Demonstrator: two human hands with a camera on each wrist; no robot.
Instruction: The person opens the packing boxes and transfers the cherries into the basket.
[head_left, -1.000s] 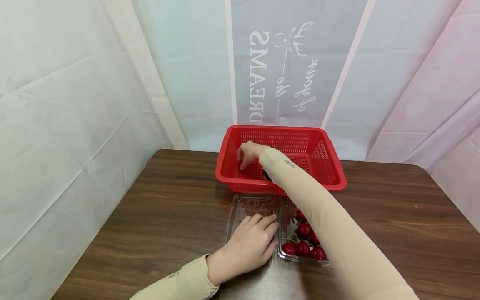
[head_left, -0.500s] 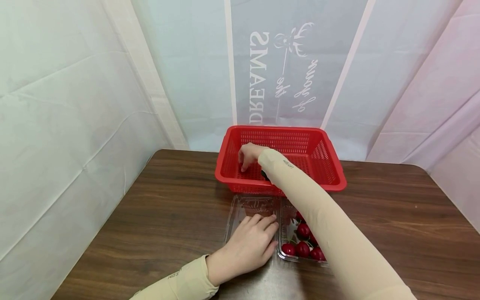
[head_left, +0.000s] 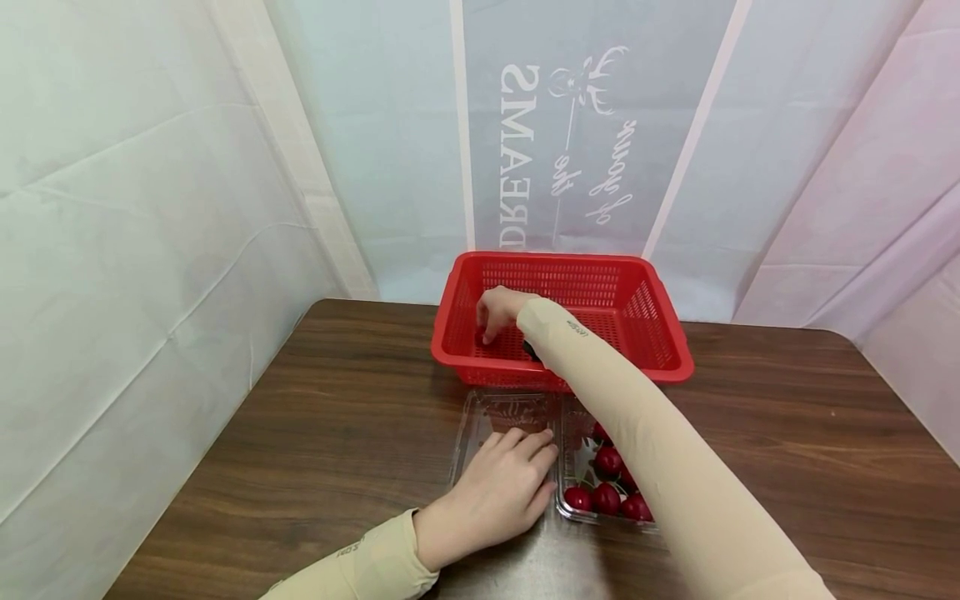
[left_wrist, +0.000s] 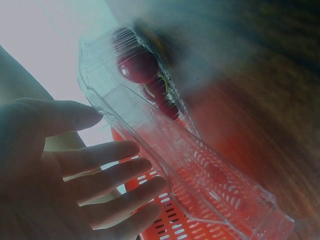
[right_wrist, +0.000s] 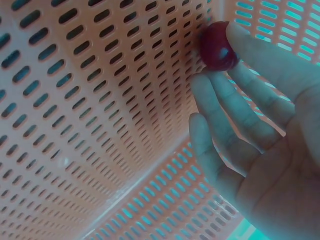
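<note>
Inside the red plastic basket (head_left: 480,363), my right hand (head_left: 498,312) reaches down near its left end. The right wrist view shows a dark red cherry (right_wrist: 217,46) pinched between thumb and fingertips, close to the perforated wall. My left hand (head_left: 498,483) lies with loosely extended fingers over the lid half of a clear plastic clamshell (head_left: 467,442), fingertips at its inner edge. The other half holds several cherries (head_left: 606,498) with green stems, partly hidden under my right forearm. In the left wrist view, thumb and fingers are spread along the clear plastic edge (left_wrist: 130,131).
The basket stands at the back of the dark wooden table (head_left: 360,417), just behind the clamshell. A printed curtain (head_left: 570,125) hangs directly behind it, and white fabric (head_left: 135,250) borders the left side. My right sleeve (head_left: 637,417) crosses over the cherry-filled half.
My right hand has dipped slightly lower in the basket since a second ago, then stayed nearly still. The left hand and the clamshell have not moved.
</note>
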